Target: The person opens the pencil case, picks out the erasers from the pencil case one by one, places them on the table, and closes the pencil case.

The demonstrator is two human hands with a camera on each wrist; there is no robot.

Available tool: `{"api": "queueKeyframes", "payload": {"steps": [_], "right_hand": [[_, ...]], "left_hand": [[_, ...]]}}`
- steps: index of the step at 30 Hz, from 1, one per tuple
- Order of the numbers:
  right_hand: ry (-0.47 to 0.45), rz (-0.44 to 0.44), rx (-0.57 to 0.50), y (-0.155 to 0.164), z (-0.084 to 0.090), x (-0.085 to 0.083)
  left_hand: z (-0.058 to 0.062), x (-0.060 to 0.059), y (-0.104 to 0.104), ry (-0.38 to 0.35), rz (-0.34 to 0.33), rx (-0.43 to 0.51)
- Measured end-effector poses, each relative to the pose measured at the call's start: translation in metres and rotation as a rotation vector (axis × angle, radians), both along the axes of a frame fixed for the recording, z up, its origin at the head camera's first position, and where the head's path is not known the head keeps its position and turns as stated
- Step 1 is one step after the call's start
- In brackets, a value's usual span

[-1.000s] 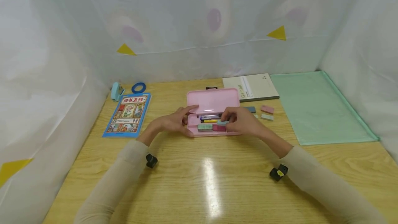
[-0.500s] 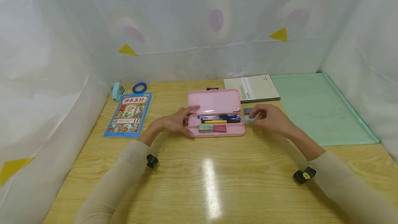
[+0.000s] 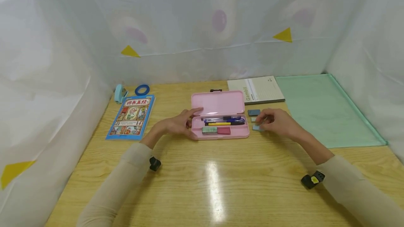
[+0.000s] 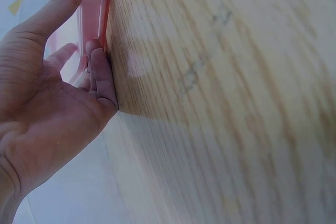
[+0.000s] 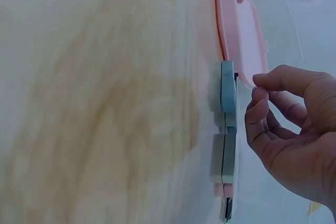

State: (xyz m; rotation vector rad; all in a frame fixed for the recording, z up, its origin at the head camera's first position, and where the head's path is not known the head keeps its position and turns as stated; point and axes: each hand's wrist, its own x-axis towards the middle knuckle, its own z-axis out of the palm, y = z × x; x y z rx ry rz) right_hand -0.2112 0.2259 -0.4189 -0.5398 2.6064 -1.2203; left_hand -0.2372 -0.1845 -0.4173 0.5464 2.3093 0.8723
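A: From my distant post, where does the small light-blue rectangular block (image 3: 256,128) lie?

B: I see it on the yellowish wood-grained counter (image 3: 183,181), at three o'clock of the open pink plastic pencil case (image 3: 217,103). Just above it is my right hand (image 3: 279,123), fingers loosely curled and narrow. In the right wrist view their tips stand apart from the block, and I see nothing between them.

A: And my left hand (image 3: 178,123)?

B: At nine o'clock, it holds the case's end: thumb along the front, one finger across onto the lid.

A: How do I do this step well?

B: I judge it to be setting blocks down in line. I should rise straight up, since a sideways exit could nudge the pale, partly hidden block (image 3: 253,119) at twelve o'clock of the light-blue one. The left hold should be light but steady; the case could skid.

A: Materials?

B: The case is glossy and round-cornered. The light-blue block looks matte, with softened ends, and should pinch securely. Inside, a green-patterned block (image 3: 209,130) lies end to end with a reddish-pink block (image 3: 224,131); slender clear-barrelled pens (image 3: 217,118) and a yellow-and-black pen (image 3: 217,123) lie at their twelve o'clock.
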Motion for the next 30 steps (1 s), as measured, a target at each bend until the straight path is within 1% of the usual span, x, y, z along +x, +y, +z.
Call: {"api": "queueKeyframes", "payload": {"steps": [4, 6, 9, 12, 16, 20, 24, 27, 30], "right_hand": [[-0.008, 0.035, -0.053, -0.011, -0.001, 0.001], [-0.012, 0.069, -0.080, -0.020, -0.002, 0.002], [-0.006, 0.129, -0.088, -0.034, -0.001, 0.005], [-0.006, 0.198, -0.064, -0.049, 0.001, 0.008], [0.002, 0.257, -0.012, -0.065, 0.004, 0.011], [0.024, 0.270, 0.039, -0.077, 0.007, 0.011], [0.012, 0.277, 0.091, -0.083, 0.007, 0.011], [-0.005, 0.289, 0.109, -0.086, 0.006, 0.012], [-0.002, 0.300, 0.113, -0.086, 0.006, 0.014]], "left_hand": [[-0.001, -0.001, 0.000, 0.002, 0.000, -0.001], [-0.001, -0.001, 0.000, 0.003, 0.001, 0.000], [0.000, 0.000, 0.000, 0.004, 0.002, 0.003], [0.000, 0.001, -0.001, 0.006, -0.001, 0.007], [0.000, 0.001, -0.001, 0.007, 0.000, 0.005], [0.001, 0.000, -0.001, 0.007, 0.004, -0.001], [0.001, 0.000, -0.001, 0.009, 0.006, 0.004], [-0.001, 0.000, -0.001, 0.008, 0.009, 0.012], [-0.003, 0.001, 0.000, 0.008, 0.001, 0.028]]}}
